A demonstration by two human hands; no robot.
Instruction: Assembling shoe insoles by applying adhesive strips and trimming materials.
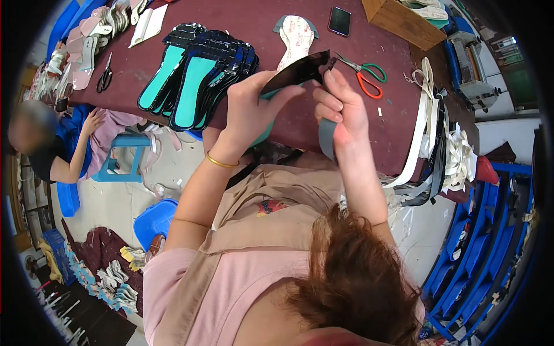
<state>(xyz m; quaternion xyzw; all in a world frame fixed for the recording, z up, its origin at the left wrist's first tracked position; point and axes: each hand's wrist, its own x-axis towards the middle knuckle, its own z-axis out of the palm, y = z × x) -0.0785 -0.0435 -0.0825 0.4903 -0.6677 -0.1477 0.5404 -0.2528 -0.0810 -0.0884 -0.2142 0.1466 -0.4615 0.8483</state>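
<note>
Here, the dark piece (pixel 295 72) stretches between left fingers (pixel 285 97) and right fingers (pixel 330 100), both pinching its ends.

Pink shirt (pixel 245 277), tan apron (pixel 294 190), gold bangle (pixel 221 162)

The middle is bright, the curved rim fading to black

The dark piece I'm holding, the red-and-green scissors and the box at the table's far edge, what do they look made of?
Dark piece: possibly coated synthetic or leather; thin, smooth, faintly glossy, though the exact material is unclear.
Scissors: probably metal blades, grey and slim, with handles likely plastic, given their solid bright colour.
Box: apparently wood or board, judging by its flat brown side.
</note>
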